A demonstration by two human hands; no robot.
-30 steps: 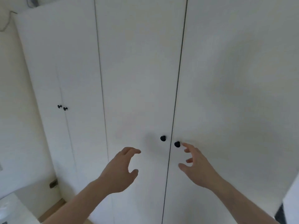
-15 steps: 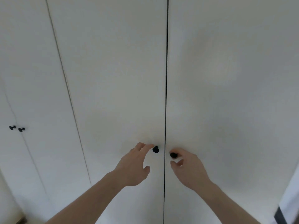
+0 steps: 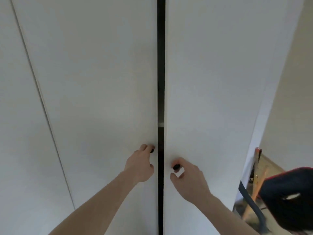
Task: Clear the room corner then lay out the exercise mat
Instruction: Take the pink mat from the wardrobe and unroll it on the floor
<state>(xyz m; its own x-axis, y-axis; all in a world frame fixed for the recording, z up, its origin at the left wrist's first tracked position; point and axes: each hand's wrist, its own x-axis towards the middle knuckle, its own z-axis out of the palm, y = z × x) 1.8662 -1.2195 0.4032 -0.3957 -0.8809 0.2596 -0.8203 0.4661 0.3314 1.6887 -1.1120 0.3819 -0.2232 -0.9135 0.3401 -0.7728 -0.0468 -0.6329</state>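
Note:
Two tall white wardrobe doors fill the view, the left door [image 3: 101, 82] and the right door [image 3: 220, 82]. A narrow dark gap [image 3: 160, 65] stands between them, with a shelf edge visible inside. My left hand [image 3: 139, 164] pinches the small black knob [image 3: 152, 150] of the left door. My right hand [image 3: 188, 179] grips the black knob [image 3: 176, 167] of the right door. No exercise mat is in view.
Another white door panel [image 3: 13, 116] lies to the left. At the lower right, past the wardrobe's side, are a dark blue and red bag-like object [image 3: 291, 200], a dark strap [image 3: 250, 200], wooden pieces and a wall [image 3: 291, 99].
Both hands rose from open in the air onto the two knobs and closed on them. The doors have parted into a narrow gap. The view has moved closer and to the right.

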